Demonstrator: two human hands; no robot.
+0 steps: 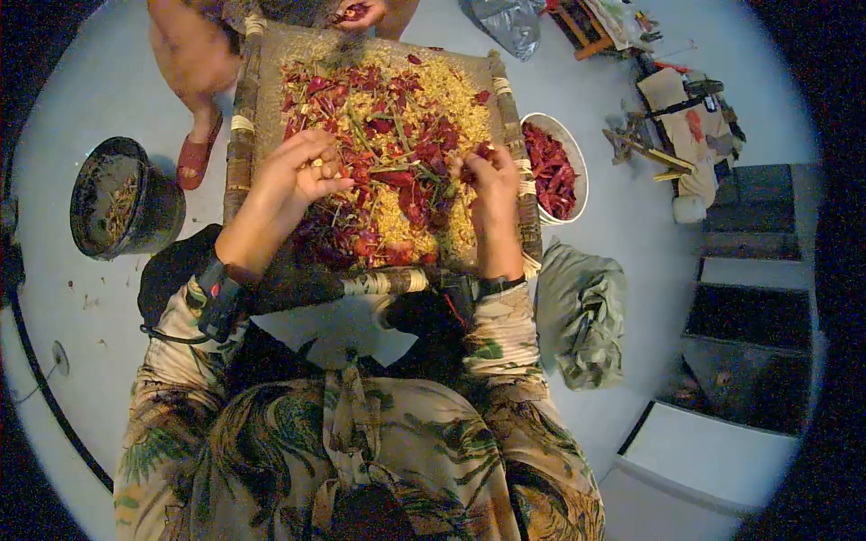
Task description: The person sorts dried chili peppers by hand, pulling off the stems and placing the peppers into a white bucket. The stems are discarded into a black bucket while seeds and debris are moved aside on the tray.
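A framed tray [241, 149] with bound edges holds yellow seeds [456, 81], dried red chili pieces [413, 200] and thin stems. Over its left side is my left hand [302, 171], fingers curled, with a small yellowish bit at the fingertips. My right hand [493, 176] is over the right side of the tray, its fingers closed around a dark red piece that looks like chili. Just beyond the tray's right edge stands a white bucket [585, 171] filled with red chilies [547, 171].
A black bucket [162, 212] with stems inside stands at left. Another person's hand [361, 13] holds dark red pieces at the tray's far edge; their foot wears a red sandal [194, 158]. A green-grey bag [585, 311] lies at right, near dark shelves [749, 316].
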